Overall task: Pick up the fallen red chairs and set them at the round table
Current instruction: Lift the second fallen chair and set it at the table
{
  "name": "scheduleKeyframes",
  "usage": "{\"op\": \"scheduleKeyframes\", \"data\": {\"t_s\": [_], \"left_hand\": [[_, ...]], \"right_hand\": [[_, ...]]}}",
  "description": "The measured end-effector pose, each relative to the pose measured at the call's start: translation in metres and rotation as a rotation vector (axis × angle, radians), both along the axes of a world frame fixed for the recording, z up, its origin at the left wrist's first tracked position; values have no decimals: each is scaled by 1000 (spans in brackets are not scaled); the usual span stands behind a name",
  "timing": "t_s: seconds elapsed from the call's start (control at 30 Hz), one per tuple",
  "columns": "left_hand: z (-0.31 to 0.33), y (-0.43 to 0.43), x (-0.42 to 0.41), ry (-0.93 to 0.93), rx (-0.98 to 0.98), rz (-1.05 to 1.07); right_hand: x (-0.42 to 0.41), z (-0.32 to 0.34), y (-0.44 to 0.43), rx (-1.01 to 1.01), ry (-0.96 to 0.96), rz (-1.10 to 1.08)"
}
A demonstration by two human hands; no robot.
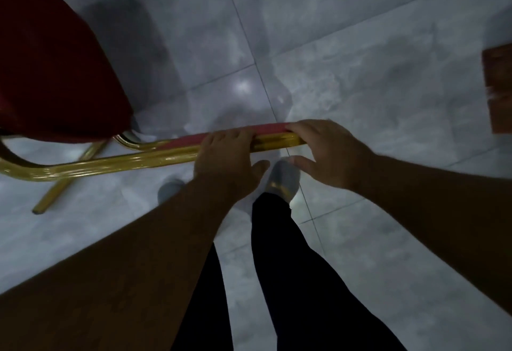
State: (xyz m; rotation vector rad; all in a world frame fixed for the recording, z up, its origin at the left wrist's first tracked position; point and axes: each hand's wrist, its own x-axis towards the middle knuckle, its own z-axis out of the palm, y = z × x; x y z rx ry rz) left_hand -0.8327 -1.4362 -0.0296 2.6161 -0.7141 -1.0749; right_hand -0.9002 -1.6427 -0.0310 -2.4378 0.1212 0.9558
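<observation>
Both hands grip the top edge of the backrest of a red-cushioned chair with a shiny gold metal frame (116,161): the left hand (227,156) has its fingers curled over the rail, and the right hand (324,151) clasps the rail's end, thumb spread below. The chair hangs tilted over the grey marbled tile floor (360,46), its dark red seat at upper left. A reddish-brown wooden piece (500,87) shows at the right edge.

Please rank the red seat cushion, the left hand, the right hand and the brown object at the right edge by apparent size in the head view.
1. red seat cushion
2. left hand and right hand, alike
3. brown object, cut off by the frame edge, so unsure
</observation>
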Motion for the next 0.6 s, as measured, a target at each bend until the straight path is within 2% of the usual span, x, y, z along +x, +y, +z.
{"op": "scheduleKeyframes", "data": {"t_s": [0.23,0.4,0.6], "left_hand": [[-13,-17,-6,-93,44,10],[-15,-28,0,-29,3,-22],[1,-9,-9,-233,-129,-31]], "right_hand": [[-2,-27,1,120,-161,-29],[-9,-35,5,26,-366,38],[-3,-7,23,-64,-407,38]]}}
